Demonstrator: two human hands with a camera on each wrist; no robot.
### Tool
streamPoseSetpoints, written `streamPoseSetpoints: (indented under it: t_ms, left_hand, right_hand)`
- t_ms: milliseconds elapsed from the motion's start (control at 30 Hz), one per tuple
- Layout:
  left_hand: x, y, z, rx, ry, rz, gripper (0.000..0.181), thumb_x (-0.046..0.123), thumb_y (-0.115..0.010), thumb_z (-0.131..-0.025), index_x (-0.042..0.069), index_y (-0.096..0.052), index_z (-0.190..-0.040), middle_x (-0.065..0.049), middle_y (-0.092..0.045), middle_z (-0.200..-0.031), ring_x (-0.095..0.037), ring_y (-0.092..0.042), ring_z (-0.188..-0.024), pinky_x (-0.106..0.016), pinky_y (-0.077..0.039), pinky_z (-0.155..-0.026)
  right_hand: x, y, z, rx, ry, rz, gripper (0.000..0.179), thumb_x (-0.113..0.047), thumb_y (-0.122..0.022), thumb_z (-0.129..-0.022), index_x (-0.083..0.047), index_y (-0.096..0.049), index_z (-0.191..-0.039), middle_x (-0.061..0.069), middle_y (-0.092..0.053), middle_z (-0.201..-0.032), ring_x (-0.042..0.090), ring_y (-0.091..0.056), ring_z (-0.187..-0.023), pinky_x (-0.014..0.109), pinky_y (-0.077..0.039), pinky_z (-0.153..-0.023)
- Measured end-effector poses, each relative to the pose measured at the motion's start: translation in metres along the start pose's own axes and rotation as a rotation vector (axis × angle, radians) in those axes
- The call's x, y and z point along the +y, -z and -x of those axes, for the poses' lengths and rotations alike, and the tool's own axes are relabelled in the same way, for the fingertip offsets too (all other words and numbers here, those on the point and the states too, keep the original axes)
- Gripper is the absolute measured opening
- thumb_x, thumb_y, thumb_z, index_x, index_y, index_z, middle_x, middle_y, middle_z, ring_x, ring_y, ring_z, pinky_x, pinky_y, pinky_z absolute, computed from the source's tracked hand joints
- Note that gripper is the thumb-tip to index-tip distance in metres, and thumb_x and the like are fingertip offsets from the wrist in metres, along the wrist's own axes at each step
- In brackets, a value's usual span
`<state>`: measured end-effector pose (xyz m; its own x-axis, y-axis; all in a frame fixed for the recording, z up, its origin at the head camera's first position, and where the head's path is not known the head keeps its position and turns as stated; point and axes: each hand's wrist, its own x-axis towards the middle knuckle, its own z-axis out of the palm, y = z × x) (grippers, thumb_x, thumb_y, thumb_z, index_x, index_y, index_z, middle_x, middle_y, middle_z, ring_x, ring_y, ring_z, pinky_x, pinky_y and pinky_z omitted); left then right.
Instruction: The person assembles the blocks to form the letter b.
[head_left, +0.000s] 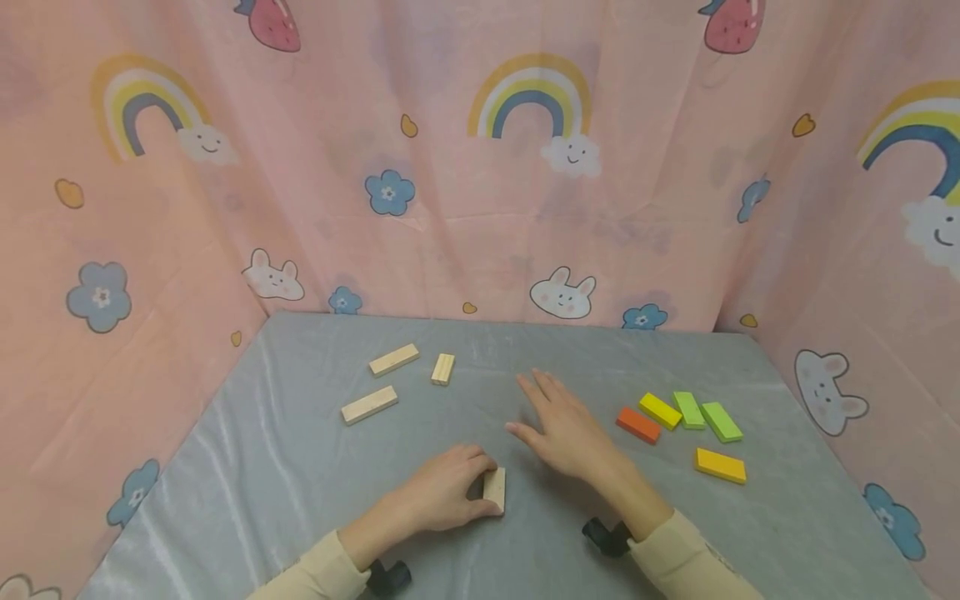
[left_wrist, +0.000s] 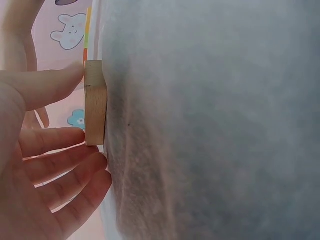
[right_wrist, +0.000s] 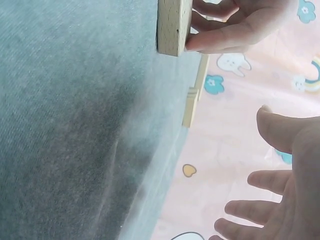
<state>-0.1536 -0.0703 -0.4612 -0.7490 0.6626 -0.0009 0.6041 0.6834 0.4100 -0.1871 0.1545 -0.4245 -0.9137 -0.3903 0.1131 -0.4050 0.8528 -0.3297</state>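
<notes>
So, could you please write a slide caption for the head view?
Left hand grips a wooden block on grey cloth; right hand hovers, empty; five coloured blocks lie at right.

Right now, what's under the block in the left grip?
Grey cloth shows around the block, which appears to rest on it; the patch directly beneath is covered, so unseen.

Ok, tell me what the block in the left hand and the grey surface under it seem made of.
Block: probably wood, matte and unpainted-looking; pale tan with fine grain flecks. Grey surface: likely velvety fabric; it has creases and a faint sheen, though the fibre is unclear.
</notes>
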Motion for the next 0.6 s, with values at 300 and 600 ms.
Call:
streamPoseSetpoints:
  t_ms: [300, 600]
  left_hand:
    - [-0.003, 0.003, 0.003, 0.018, 0.021, 0.021, 0.042, 0.040, -0.076, -0.092, 0.011, -0.070, -0.123, 0.003, -0.067, -0.117, -0.011, -0.063, -0.109, -0.031, -0.053, -0.091]
    - [-0.014, 0.007, 0.007, 0.114, 0.075, 0.027, 0.035, 0.031, -0.072, -0.095, 0.008, -0.070, -0.122, -0.003, -0.068, -0.119, -0.020, -0.064, -0.113, -0.039, -0.053, -0.095]
  right_hand:
    - [-0.001, 0.000, 0.000, 0.006, 0.004, -0.007, 0.078, -0.047, -0.066, -0.097, -0.004, -0.038, -0.156, 0.023, -0.032, -0.160, 0.043, -0.031, -0.147, 0.061, -0.030, -0.114]
    - [0.000, -0.005, 0.003, 0.012, 0.027, -0.020, 0.077, -0.046, -0.066, -0.097, -0.004, -0.039, -0.156, 0.024, -0.034, -0.159, 0.044, -0.032, -0.146, 0.062, -0.031, -0.113]
